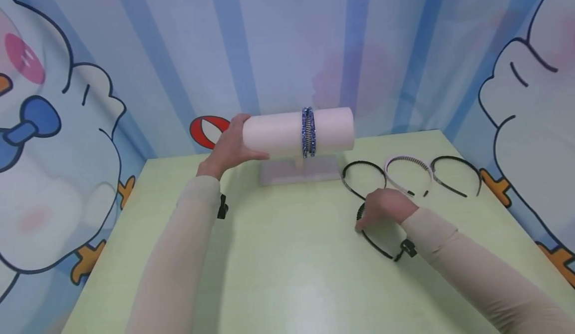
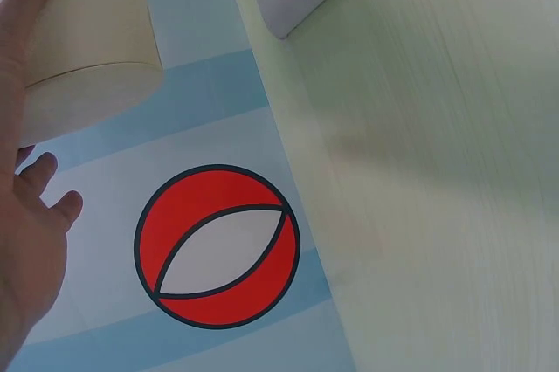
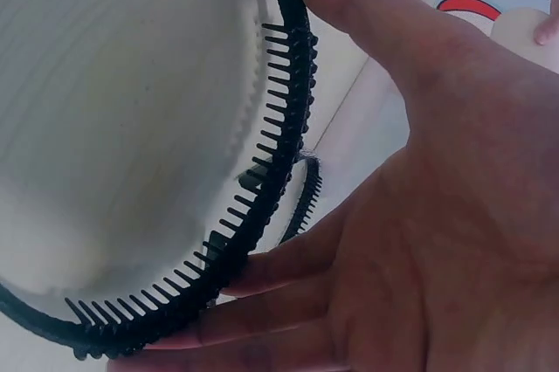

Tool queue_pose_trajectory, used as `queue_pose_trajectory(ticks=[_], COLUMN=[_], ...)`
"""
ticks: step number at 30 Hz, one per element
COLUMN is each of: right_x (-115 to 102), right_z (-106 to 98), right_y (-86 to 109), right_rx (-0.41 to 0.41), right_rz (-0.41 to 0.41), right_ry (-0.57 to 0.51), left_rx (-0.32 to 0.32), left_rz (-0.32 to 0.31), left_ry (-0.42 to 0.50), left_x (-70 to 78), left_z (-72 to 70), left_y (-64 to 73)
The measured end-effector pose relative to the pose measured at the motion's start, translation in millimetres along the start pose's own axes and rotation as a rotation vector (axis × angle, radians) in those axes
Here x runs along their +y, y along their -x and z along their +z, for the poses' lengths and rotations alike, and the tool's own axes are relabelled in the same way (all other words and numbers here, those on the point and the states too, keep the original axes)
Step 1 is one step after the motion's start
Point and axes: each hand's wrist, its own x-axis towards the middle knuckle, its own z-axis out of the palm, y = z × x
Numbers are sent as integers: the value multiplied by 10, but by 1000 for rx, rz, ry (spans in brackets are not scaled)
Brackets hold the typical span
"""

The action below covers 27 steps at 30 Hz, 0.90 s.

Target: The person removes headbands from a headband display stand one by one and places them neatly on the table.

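Observation:
A pale padded roll [image 1: 278, 133] lies level on its display stand, whose flat base [image 1: 314, 171] rests on the table. Blue glittery bands [image 1: 308, 133] hang round the roll. My left hand [image 1: 228, 149] grips the roll's left end, thumb along the front and fingers behind. At the right, my right hand [image 1: 390, 206] holds a black headband [image 1: 376, 244] low over the table by its curved top. In the right wrist view, a row of comb teeth lines this headband [image 3: 284, 127], with the thumb on one part of the arc and fingertips farther along it.
Along the table's back right lie a black headband [image 1: 364, 163], a lavender toothed one [image 1: 409, 158] and another black one [image 1: 455, 158]. A printed cartoon backdrop [image 1: 287, 39] stands right behind the pale green table [image 1: 278, 264].

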Motion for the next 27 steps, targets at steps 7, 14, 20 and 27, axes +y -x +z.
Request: queue_pose_trajectory(ticks=[7, 14, 20, 27], right_x=[25, 30, 33, 82], right_z=[36, 20, -21, -196], right_y=[-23, -14, 13, 56], right_rx=[7, 3, 19, 104], right_rz=[7, -9, -20, -81], right_ry=[-16, -11, 32, 3], left_rx=[-6, -1, -6, -7], left_rz=[13, 15, 5, 5], left_ry=[-8, -27, -18, -16], left_x=[6, 0, 8, 23], left_z=[-2, -13, -20, -11], left_y=[-5, -6, 6, 10])
